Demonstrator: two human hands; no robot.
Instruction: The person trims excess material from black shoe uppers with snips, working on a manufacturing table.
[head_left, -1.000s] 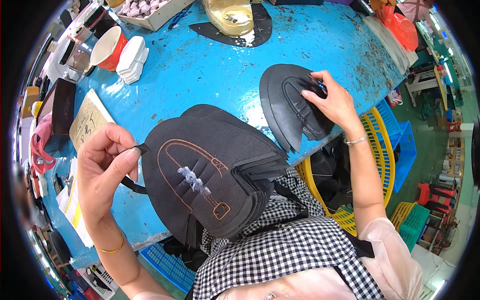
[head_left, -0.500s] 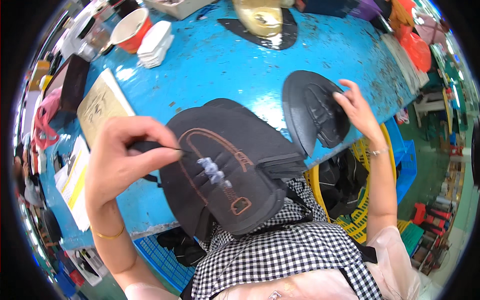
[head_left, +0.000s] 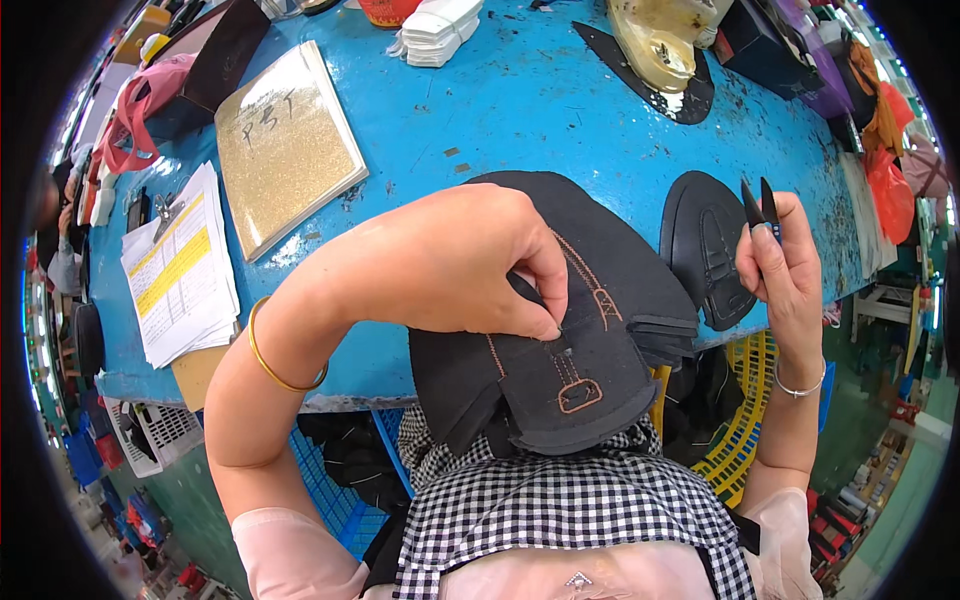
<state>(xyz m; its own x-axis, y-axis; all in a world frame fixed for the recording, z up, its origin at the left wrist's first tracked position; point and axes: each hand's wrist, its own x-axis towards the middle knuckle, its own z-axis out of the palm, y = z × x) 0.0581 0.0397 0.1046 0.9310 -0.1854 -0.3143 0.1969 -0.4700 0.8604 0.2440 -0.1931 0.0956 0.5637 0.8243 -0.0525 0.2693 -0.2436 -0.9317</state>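
A stack of flat black shoe uppers (head_left: 610,350) with orange-brown stitching lies in front of me, over the table edge and my lap. My left hand (head_left: 480,260) rests over its middle, thumb and fingertips pinched at the top piece. Something dark shows between those fingers, but I cannot make out what it is. On the right, my right hand (head_left: 787,262) grips small black thread snips (head_left: 762,212), their two pointed blades upward and apart. Beside that hand lies another black piece with raised folds (head_left: 710,250), flat on the table.
Left on the blue table (head_left: 420,130) are a gold notebook (head_left: 290,150) and clipped papers (head_left: 180,270). Behind stand a white stack (head_left: 440,30) and a yellowish shoe last (head_left: 655,50). A yellow basket (head_left: 745,410) and a blue basket (head_left: 340,510) hold black pieces below the edge.
My left hand has moved right and down onto the stack, covering its middle. My right hand has drawn off the separate black piece, and the snips now show in it. The view has shifted.
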